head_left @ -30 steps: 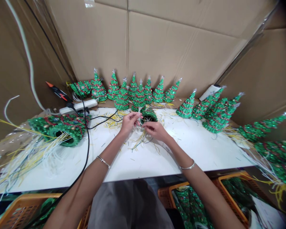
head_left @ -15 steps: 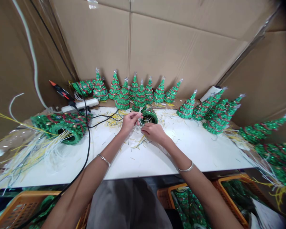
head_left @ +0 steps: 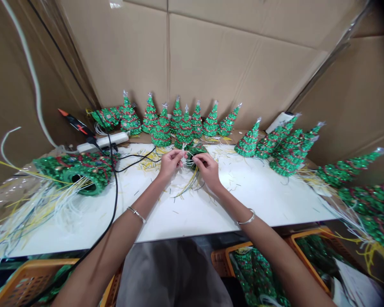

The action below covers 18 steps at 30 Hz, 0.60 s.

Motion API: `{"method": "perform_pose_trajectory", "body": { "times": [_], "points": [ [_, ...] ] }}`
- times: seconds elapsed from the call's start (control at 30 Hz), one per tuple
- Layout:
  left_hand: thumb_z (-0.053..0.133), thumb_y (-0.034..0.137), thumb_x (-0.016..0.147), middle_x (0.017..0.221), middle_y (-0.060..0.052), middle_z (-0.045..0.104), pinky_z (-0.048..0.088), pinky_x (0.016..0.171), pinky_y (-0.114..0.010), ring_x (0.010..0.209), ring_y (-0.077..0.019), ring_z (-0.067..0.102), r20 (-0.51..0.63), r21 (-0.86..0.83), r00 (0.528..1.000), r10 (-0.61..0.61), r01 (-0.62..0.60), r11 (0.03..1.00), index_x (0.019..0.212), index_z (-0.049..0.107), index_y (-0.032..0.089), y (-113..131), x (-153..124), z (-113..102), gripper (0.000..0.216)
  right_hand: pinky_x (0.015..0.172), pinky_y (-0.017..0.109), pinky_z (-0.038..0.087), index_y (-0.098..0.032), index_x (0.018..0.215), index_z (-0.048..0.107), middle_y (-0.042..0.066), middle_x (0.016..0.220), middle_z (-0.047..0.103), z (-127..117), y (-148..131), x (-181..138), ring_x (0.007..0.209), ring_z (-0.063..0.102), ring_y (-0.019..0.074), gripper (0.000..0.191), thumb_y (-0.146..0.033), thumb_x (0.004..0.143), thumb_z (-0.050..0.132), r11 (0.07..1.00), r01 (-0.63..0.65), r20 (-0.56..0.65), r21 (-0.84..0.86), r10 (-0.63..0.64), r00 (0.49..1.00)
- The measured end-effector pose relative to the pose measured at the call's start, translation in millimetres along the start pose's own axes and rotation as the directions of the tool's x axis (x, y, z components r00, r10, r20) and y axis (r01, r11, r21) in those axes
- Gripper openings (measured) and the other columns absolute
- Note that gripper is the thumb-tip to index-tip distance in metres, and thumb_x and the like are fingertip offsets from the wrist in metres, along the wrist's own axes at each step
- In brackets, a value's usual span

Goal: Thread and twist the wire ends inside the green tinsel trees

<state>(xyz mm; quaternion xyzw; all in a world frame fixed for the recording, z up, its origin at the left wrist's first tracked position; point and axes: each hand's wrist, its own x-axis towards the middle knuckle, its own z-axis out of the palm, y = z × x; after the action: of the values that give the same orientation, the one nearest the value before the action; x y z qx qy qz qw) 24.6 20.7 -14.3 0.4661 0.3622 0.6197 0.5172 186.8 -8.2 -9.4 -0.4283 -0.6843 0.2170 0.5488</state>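
Observation:
My left hand (head_left: 173,164) pinches a bundle of thin white wires (head_left: 188,161) at the middle of the white table. Opposite it, my right hand (head_left: 207,168) has its thumb and fingers closed on the other side of the same wires. The wires come from the open base of a small green Christmas tree (head_left: 197,150) lying on its side, mostly hidden behind my hands. Yellow and dark wire ends (head_left: 188,186) hang down between the hands onto the table.
Several decorated trees (head_left: 161,128) stand along the cardboard wall (head_left: 217,59). At left lie tinsel trees (head_left: 92,170) with long loose wires, a white power strip (head_left: 104,140) and a black cable (head_left: 115,192). Orange baskets (head_left: 224,256) with trees are below the table edge.
My right hand has risen and turned, its fingers now up at the white wires facing my left hand. The wires are spread between both hands. The view has shifted slightly.

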Motion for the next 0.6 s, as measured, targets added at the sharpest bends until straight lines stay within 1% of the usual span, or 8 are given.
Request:
{"method": "perform_pose_trajectory", "body": {
  "times": [0.07, 0.13, 0.23, 0.37, 0.47, 0.6],
  "points": [
    [0.081, 0.050, 0.064, 0.074, -0.005, 0.072, 0.029, 0.040, -0.020, 0.043, -0.0061, 0.050, 0.020, 0.023, 1.000, -0.003, 0.003, 1.000, 0.081, 0.072, 0.015, -1, -3, 4, 0.040, 0.070, 0.028, 0.045, -0.020, 0.088, 0.071, 0.005, 0.091, 0.067, 2, 0, -1, 0.079, 0.059, 0.0166, 0.022, -0.039, 0.089, 0.060, 0.999, -0.034, -0.073, 0.002, 0.034, 0.997],
    [0.081, 0.050, 0.063, 0.072, -0.004, 0.071, 0.030, 0.040, -0.021, 0.043, -0.0070, 0.051, 0.030, 0.022, 0.999, -0.013, 0.012, 1.000, 0.080, 0.072, 0.015, -4, -7, 8, 0.040, 0.069, 0.028, 0.046, -0.019, 0.089, 0.070, 0.005, 0.087, 0.068, 4, 0, -1, 0.075, 0.059, 0.0162, 0.023, -0.039, 0.089, 0.059, 0.997, -0.071, -0.109, 0.018, 0.072, 0.991],
    [0.081, 0.048, 0.063, 0.070, -0.003, 0.070, 0.031, 0.040, -0.020, 0.044, -0.0076, 0.052, -0.002, -0.009, 1.000, -0.029, 0.029, 1.000, 0.079, 0.071, 0.015, -12, -11, 16, 0.039, 0.068, 0.028, 0.046, -0.018, 0.091, 0.069, 0.004, 0.081, 0.069, 7, 0, -1, 0.072, 0.060, 0.0163, 0.024, -0.039, 0.090, 0.057, 0.993, -0.113, -0.093, 0.045, 0.117, 0.989],
    [0.080, 0.047, 0.064, 0.062, 0.000, 0.065, 0.033, 0.041, -0.019, 0.044, -0.0062, 0.049, -0.082, -0.049, 0.996, -0.035, 0.031, 0.998, 0.078, 0.071, 0.015, -19, -15, 22, 0.037, 0.069, 0.028, 0.048, -0.018, 0.092, 0.067, 0.005, 0.082, 0.070, 12, 0, -2, 0.075, 0.063, 0.0169, 0.022, -0.037, 0.089, 0.057, 0.991, -0.121, -0.072, 0.064, 0.126, 0.989],
    [0.080, 0.047, 0.065, 0.055, 0.002, 0.059, 0.034, 0.041, -0.019, 0.042, -0.0063, 0.048, -0.089, -0.062, 0.995, -0.045, 0.039, 0.997, 0.078, 0.070, 0.014, -20, -16, 24, 0.037, 0.068, 0.028, 0.048, -0.018, 0.092, 0.065, 0.004, 0.080, 0.070, 15, 0, -2, 0.074, 0.064, 0.0168, 0.020, -0.036, 0.088, 0.058, 0.989, -0.126, -0.067, 0.083, 0.132, 0.989],
    [0.080, 0.047, 0.065, 0.054, 0.003, 0.059, 0.036, 0.042, -0.019, 0.042, -0.0066, 0.049, -0.094, -0.077, 0.995, -0.037, 0.030, 0.997, 0.078, 0.069, 0.015, -20, -16, 25, 0.036, 0.066, 0.027, 0.047, -0.018, 0.090, 0.065, 0.004, 0.078, 0.069, 17, 0, -2, 0.071, 0.062, 0.0161, 0.019, -0.035, 0.088, 0.058, 0.991, -0.125, -0.054, 0.043, 0.128, 0.990]
  ]
}}
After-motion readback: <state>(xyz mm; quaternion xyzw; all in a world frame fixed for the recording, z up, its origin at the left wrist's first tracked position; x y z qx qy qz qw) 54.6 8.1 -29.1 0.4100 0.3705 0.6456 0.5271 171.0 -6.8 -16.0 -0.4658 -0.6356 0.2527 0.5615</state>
